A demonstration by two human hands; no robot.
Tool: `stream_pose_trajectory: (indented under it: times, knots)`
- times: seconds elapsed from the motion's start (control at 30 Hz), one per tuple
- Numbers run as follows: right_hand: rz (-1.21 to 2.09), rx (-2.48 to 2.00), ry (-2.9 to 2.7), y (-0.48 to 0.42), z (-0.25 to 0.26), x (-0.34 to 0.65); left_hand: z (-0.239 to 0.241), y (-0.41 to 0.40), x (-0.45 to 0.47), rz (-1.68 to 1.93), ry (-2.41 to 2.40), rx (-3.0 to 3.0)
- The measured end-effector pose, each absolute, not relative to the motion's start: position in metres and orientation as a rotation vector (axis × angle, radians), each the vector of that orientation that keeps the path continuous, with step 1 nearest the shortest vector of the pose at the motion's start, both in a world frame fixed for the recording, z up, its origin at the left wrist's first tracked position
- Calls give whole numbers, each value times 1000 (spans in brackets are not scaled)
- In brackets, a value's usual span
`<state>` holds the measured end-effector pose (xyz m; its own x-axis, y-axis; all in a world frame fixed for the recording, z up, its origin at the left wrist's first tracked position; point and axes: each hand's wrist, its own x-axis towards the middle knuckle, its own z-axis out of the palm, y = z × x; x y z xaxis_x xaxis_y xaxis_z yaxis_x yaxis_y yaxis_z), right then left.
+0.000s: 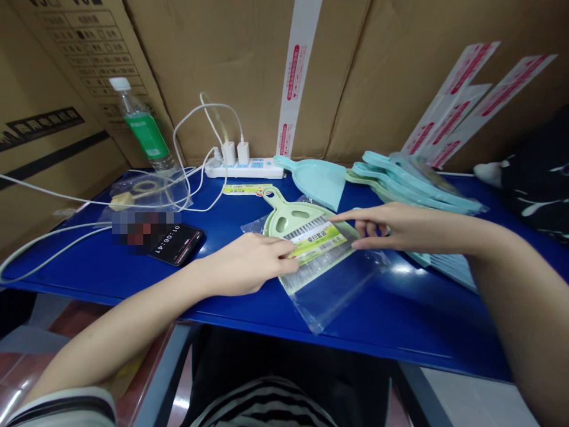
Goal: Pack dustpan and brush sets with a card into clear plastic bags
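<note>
The green dustpan (284, 216) lies on the blue tabletop (222, 296), seemingly already inside its clear bag (338, 290), with the label (317, 242) across it. I judge this one nearly packed (the stack of teal dustpans (413, 184) beside it waits unbagged). My left hand (249, 267) rests low, fingers (284, 261) pinched narrow on the label's near end. My right hand (391, 228) reaches across, forefinger straight on the far end, the rest curled, holding nothing.
</note>
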<state>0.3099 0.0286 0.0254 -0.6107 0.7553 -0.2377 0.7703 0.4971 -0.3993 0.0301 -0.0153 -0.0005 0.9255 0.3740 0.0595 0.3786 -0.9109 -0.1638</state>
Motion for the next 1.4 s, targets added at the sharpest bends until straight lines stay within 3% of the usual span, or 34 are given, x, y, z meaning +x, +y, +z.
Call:
stream_pose_trajectory:
  times: [0.5,1.4]
  knots:
    - [-947,1307,2577,18,26,299,-3,-18,37,170,-809,-2625]
    - [-944,1266,2597,13,28,288,9,-17,36,366,-1033,-2587]
